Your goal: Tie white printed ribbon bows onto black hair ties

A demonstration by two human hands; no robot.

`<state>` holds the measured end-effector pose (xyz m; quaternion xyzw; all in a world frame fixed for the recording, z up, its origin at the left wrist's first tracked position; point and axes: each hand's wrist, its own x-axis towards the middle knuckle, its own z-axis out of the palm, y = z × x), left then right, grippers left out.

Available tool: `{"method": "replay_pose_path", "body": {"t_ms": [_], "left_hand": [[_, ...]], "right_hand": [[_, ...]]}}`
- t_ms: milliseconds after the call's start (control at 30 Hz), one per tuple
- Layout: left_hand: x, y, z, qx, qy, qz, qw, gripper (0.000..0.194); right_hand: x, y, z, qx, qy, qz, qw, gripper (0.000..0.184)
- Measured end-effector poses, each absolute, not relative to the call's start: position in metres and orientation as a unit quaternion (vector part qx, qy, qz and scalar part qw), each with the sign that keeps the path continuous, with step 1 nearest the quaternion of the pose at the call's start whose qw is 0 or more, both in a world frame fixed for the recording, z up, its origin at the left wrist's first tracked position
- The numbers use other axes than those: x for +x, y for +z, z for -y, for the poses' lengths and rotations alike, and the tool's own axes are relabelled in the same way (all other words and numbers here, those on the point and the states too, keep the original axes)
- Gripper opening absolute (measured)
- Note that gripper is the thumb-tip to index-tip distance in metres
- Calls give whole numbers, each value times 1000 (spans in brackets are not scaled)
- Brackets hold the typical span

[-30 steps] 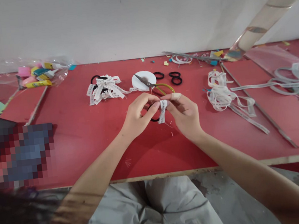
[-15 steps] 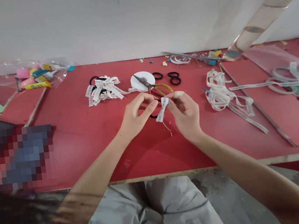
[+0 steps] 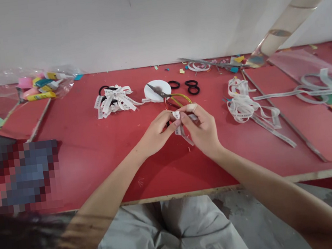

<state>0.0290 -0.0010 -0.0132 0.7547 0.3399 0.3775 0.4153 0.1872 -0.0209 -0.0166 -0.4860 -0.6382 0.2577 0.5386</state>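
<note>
Over the middle of the red table, my left hand (image 3: 163, 130) and my right hand (image 3: 201, 126) meet, pinching a white printed ribbon (image 3: 176, 115) between thumbs and fingers. One ribbon tail hangs below the fingertips. A bit of a black hair tie (image 3: 168, 123) shows beside my left fingers; most of it is hidden. Just beyond my hands lie scissors (image 3: 177, 97) with yellow handles, their blades resting on a white ribbon spool (image 3: 157, 86). Several black hair ties (image 3: 192, 87) lie right of the spool. Left of it sits a pile of ribbon bows (image 3: 117, 100).
Loose printed ribbon (image 3: 241, 106) lies in a heap on the right. A clear tube of liquid (image 3: 283, 27) leans against the wall. At the left are a phone-like dark slab (image 3: 32, 171), partly pixelated, and a plastic bag of colourful items (image 3: 41, 84).
My hands have drawn closer together. The ribbon, flat and hanging in front before, is now folded between the fingertips, with its tail lower right.
</note>
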Motion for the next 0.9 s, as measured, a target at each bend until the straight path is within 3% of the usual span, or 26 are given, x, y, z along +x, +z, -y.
{"method": "replay_pose_path", "body": {"t_ms": [667,900], "left_hand": [[32,-21,3,807,348,-332,343,22],[26,-15,4,806,332,-359,332,25]], "right_hand": [[180,-31,17,-480,364,545,583,13],[189,-25,12,-456,363,613,534,14]]}}
